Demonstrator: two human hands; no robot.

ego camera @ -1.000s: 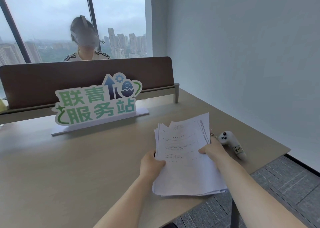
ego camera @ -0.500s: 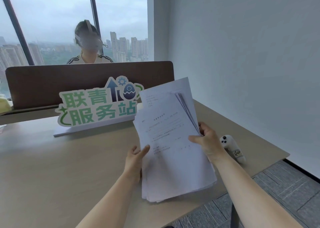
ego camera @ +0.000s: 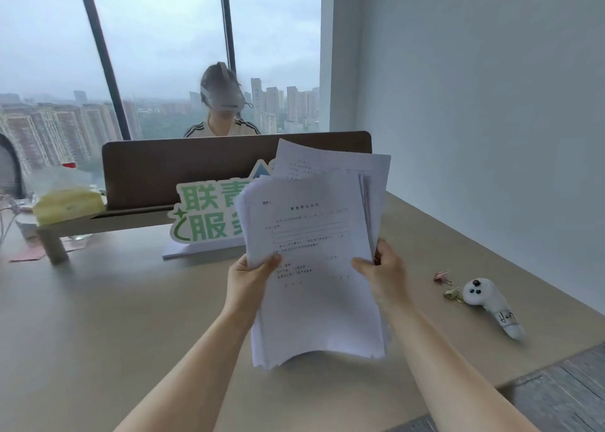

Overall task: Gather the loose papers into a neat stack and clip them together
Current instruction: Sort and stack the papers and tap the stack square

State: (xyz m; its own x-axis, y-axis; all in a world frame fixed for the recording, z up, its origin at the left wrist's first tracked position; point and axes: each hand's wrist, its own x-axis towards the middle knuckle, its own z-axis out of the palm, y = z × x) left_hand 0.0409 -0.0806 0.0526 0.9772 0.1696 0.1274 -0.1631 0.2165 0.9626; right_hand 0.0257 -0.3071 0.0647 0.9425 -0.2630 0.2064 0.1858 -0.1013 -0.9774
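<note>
A bundle of white printed papers [ego camera: 314,235] stands nearly upright above the table, its sheets fanned unevenly at the top and bottom edges. My left hand [ego camera: 248,284] grips its left edge, thumb on the front sheet. My right hand [ego camera: 383,274] grips the right edge the same way. The bottom edge of the bundle hangs just above or on the tabletop; I cannot tell which. Two small binder clips, one pinkish [ego camera: 442,276] and one gold [ego camera: 453,294], lie on the table to the right of my right hand.
A white handheld controller [ego camera: 487,304] lies beside the clips near the beige table's [ego camera: 98,317] right edge. A green-and-white sign [ego camera: 209,215] stands behind the papers before a brown divider [ego camera: 183,166]. A person sits beyond it. Tissue box [ego camera: 67,202] at left.
Both hands lifted the papers off the table and tilted them upright. The left hand went from touching the edge to gripping it. The camera tilted up, revealing the clips.
</note>
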